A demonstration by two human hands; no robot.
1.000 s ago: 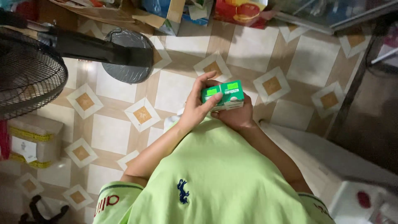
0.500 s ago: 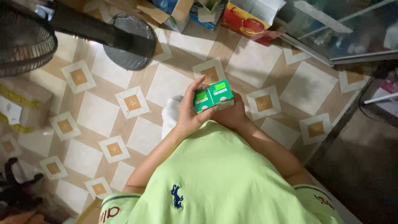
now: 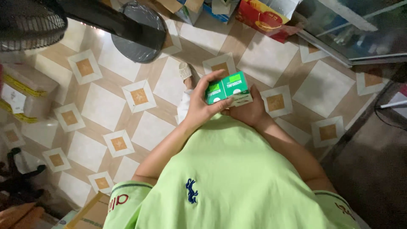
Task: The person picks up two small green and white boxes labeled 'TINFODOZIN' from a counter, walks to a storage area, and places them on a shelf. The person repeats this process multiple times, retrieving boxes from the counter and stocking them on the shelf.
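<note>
Two small green and white boxes (image 3: pixel 227 87) sit side by side, held in front of my light green shirt (image 3: pixel 224 178). My left hand (image 3: pixel 202 101) wraps around their left side with the thumb across the near edge. Beneath and behind them, my right hand (image 3: pixel 249 111) cups the boxes from the right. Below the boxes a foot in a pale sandal (image 3: pixel 185 71) shows on the tiled floor (image 3: pixel 106 106).
A standing fan (image 3: pixel 29 19) with a round dark base (image 3: pixel 139 36) is at the upper left. Cardboard boxes (image 3: pixel 23 91) lie at the left, a red carton (image 3: pixel 265 17) at the top. A glass cabinet (image 3: pixel 360 29) stands upper right, a dark mat (image 3: pixel 373 169) lower right.
The view has shifted a little; the boxes sit slightly higher and to the right. A sandalled foot now shows ahead on the tiles. Both hands keep their hold.
</note>
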